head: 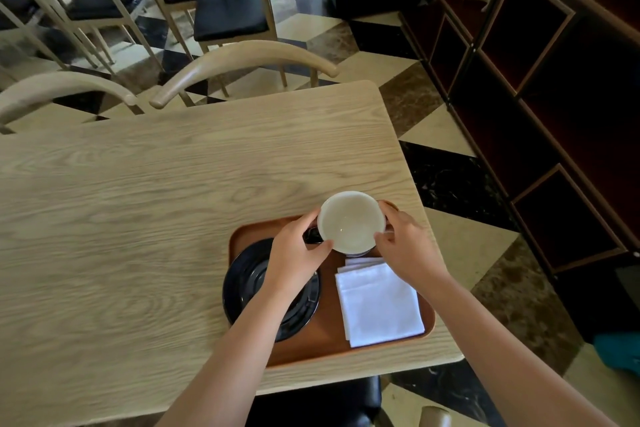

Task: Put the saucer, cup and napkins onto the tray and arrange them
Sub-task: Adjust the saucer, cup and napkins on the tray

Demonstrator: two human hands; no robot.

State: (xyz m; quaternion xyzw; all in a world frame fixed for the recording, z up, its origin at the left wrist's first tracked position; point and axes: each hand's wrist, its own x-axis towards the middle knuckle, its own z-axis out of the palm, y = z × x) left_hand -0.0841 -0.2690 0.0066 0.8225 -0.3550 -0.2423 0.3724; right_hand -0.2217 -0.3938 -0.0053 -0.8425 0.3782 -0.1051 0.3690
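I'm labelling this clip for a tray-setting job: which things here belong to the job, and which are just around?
Part of the job:
- cup, held by the left hand and right hand
- black saucer
- white napkins
- brown tray

Just around:
- wooden table
- chairs
- dark shelving

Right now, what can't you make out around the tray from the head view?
- Cup: its underside and whether it rests on the tray are hidden by its own bowl and both hands.
- Saucer: the right part is covered by the left hand and forearm.
- Napkins: the far corner is under the right hand; how many there are is unclear.
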